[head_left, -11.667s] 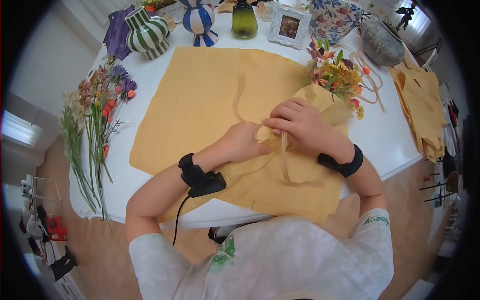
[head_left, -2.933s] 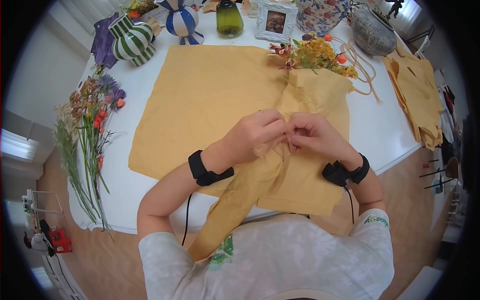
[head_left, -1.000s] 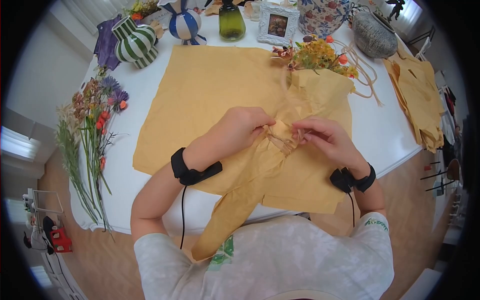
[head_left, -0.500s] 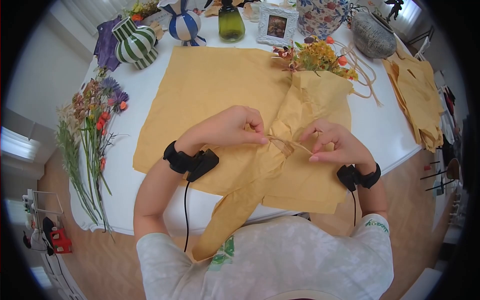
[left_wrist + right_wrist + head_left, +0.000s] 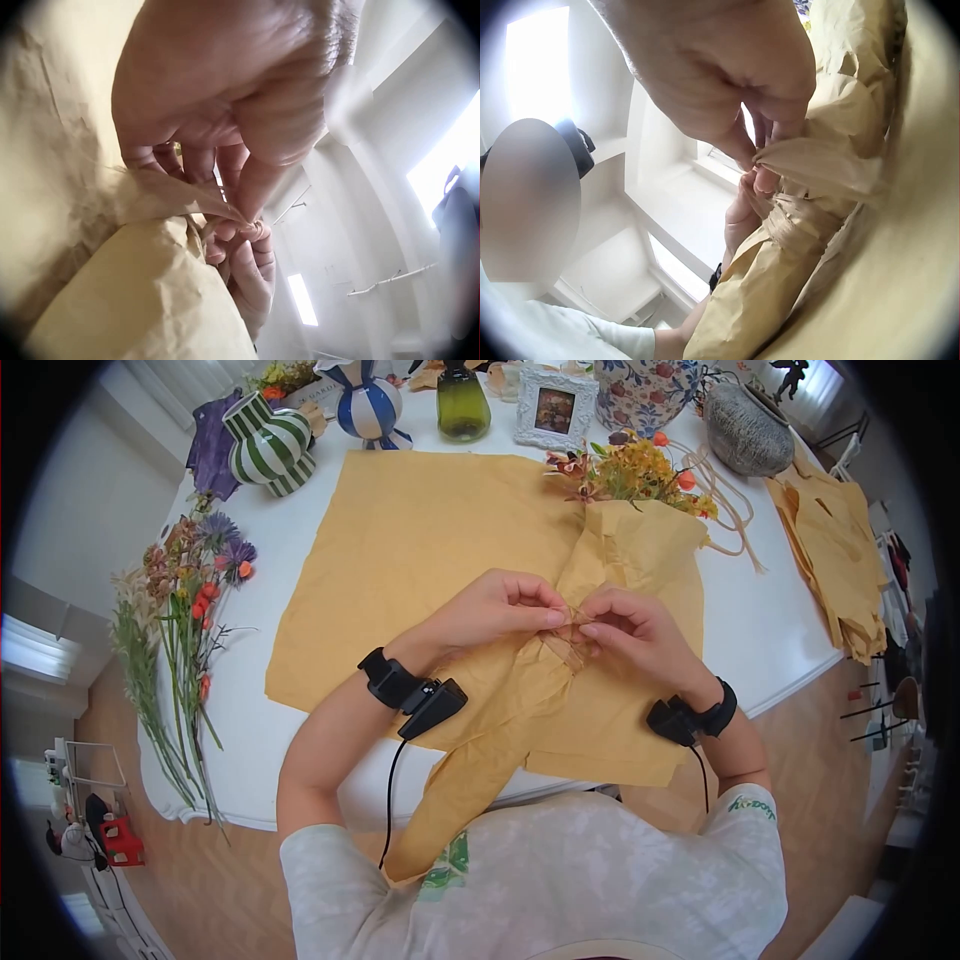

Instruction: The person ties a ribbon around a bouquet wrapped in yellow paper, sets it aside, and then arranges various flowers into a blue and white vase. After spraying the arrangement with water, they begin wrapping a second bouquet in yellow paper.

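Note:
A bouquet of yellow and orange flowers (image 5: 640, 470) lies wrapped in tan paper (image 5: 625, 545), its long paper tail (image 5: 450, 795) running down past the table's front edge. A pale ribbon (image 5: 817, 166) circles the gathered waist of the wrapping. My left hand (image 5: 500, 608) pinches the ribbon between thumb and fingers just above the waist. Facing it, my right hand (image 5: 640, 628) pinches the ribbon too, the fingertips of both hands meeting. In the left wrist view, the ribbon (image 5: 176, 196) stretches from the paper to the fingertips.
A large tan paper sheet (image 5: 430, 530) lies beneath the bouquet. Loose flower stems (image 5: 185, 650) lie at left. Along the back stand a green-striped vase (image 5: 270, 445), a blue-striped vase (image 5: 368, 410), a green glass vase (image 5: 463, 405) and a picture frame (image 5: 553, 412). More paper (image 5: 830, 560) hangs at right.
The ribbon now wraps the paper's waist. Half a second ago my hands were drawn apart, pulling ribbon ends sideways; now they have come together above the waist.

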`<state>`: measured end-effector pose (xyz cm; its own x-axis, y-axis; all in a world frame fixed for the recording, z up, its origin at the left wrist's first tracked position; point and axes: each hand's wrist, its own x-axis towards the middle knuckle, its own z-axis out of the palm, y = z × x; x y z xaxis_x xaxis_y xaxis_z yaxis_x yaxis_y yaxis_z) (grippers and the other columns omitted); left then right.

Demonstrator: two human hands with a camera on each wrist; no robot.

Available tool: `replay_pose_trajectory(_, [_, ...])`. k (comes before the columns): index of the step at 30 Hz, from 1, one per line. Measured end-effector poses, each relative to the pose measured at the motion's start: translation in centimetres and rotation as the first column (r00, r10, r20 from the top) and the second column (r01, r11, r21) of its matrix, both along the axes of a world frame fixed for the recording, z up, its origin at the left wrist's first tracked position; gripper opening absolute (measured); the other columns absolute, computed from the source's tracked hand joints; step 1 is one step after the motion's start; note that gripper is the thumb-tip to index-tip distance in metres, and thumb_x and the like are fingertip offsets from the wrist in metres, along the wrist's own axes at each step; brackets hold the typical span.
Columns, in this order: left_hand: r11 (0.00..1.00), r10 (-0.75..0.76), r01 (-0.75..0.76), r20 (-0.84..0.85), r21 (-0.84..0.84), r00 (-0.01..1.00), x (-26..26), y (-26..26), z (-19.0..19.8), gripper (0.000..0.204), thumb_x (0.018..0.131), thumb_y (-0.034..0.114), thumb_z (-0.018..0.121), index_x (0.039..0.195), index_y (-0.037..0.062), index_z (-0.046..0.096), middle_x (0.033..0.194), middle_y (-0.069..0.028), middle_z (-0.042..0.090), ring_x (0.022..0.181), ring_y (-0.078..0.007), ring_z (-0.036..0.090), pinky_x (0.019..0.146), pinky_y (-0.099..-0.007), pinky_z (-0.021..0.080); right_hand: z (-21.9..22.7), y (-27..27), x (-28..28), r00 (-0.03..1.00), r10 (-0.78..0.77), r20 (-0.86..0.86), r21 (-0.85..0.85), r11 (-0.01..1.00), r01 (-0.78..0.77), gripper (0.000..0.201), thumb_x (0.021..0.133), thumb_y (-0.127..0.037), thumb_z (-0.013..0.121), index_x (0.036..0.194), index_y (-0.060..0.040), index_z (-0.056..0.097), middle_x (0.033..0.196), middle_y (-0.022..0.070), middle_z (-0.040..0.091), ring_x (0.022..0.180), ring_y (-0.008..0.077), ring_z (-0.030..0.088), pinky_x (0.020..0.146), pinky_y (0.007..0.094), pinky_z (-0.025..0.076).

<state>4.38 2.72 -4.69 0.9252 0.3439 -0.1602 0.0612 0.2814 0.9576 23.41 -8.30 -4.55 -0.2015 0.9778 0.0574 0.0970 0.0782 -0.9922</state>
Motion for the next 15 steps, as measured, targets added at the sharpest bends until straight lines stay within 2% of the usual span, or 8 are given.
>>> replay_pose_trajectory(2, [0.998,0.054,-0.054,-0.001,-0.015,0.999,0.26,-0.2,-0.01,0.009,0.082,0.009,0.059,0.088,0.0022,0.059,0.087,-0.0033,0.062,0.077,-0.008,0.057,0.07,-0.0197,0.044,-0.07,0.03,-0.15,0.999,-0.01,0.035,0.046,0.999,0.009,0.008,0.083,0.0,0.054,0.091,0.0014,0.053,0.086,0.0035,0.052,0.081,0.0102,0.058,0.068,0.0213,0.046])
replay_pose_trajectory(6, [0.998,0.061,-0.062,0.008,0.02,0.998,0.71,-0.23,-0.66,0.012,0.082,0.008,0.058,0.092,0.0007,0.059,0.089,-0.0044,0.062,0.079,-0.0081,0.057,0.071,-0.02,0.045,0.35,0.07,-0.46,0.999,-0.017,0.051,0.091,0.996,0.012,0.01,0.082,0.0,0.055,0.093,0.0017,0.055,0.085,0.0031,0.05,0.079,0.0105,0.058,0.067,0.0211,0.046])
replay_pose_trajectory(8, [0.998,0.054,-0.055,0.082,0.013,0.995,0.9,-0.36,-0.72,0.017,0.082,0.006,0.057,0.097,-0.0014,0.059,0.092,-0.0062,0.062,0.082,-0.0094,0.058,0.073,-0.021,0.046,0.27,0.11,-0.38,0.999,-0.016,0.05,0.098,0.995,0.011,0.011,0.082,0.001,0.055,0.093,0.0016,0.056,0.084,0.0031,0.05,0.079,0.0105,0.058,0.067,0.0211,0.047])
replay_pose_trajectory(10, [0.999,0.032,-0.034,0.066,0.039,0.997,0.73,-0.31,-0.53,0.018,0.082,0.006,0.057,0.098,-0.0022,0.058,0.094,-0.0071,0.062,0.084,-0.0103,0.058,0.075,-0.0215,0.046,-0.23,0.19,-0.11,0.987,-0.046,0.154,0.157,0.987,0.021,0.015,0.082,0.002,0.055,0.096,0.001,0.059,0.084,0.0027,0.049,0.078,0.0097,0.056,0.068,0.0208,0.047])
replay_pose_trajectory(12, [0.998,0.009,-0.012,0.048,0.065,0.999,0.71,-0.39,-0.49,0.019,0.083,0.005,0.056,0.1,-0.0031,0.058,0.096,-0.0079,0.062,0.085,-0.0113,0.059,0.076,-0.022,0.046,-0.33,0.2,-0.14,0.988,-0.047,0.15,0.158,0.987,0.023,0.017,0.081,0.002,0.055,0.097,0.0005,0.06,0.085,0.0029,0.049,0.077,0.0097,0.055,0.069,0.021,0.047])
replay_pose_trajectory(14, [0.999,0.033,-0.034,0.046,0.003,0.998,0.83,-0.7,-0.6,0.02,0.082,0.003,0.056,0.101,-0.0036,0.057,0.096,-0.0084,0.062,0.086,-0.0123,0.059,0.077,-0.022,0.046,-0.26,0.22,-0.27,0.988,-0.048,0.146,0.158,0.987,0.024,0.019,0.081,0.003,0.054,0.099,0.0,0.06,0.086,0.0031,0.048,0.076,0.0097,0.054,0.069,0.0211,0.047])
replay_pose_trajectory(15, [0.999,0.034,-0.034,0.047,0.003,0.998,0.84,-0.78,-0.72,0.02,0.082,0.003,0.056,0.101,-0.0036,0.057,0.096,-0.0084,0.062,0.086,-0.0123,0.059,0.077,-0.022,0.046,-0.15,0.2,-0.42,0.996,-0.035,0.08,0.138,0.99,0.023,0.021,0.081,0.004,0.054,0.1,0.0001,0.06,0.088,0.0036,0.048,0.075,0.0099,0.054,0.069,0.0212,0.047])
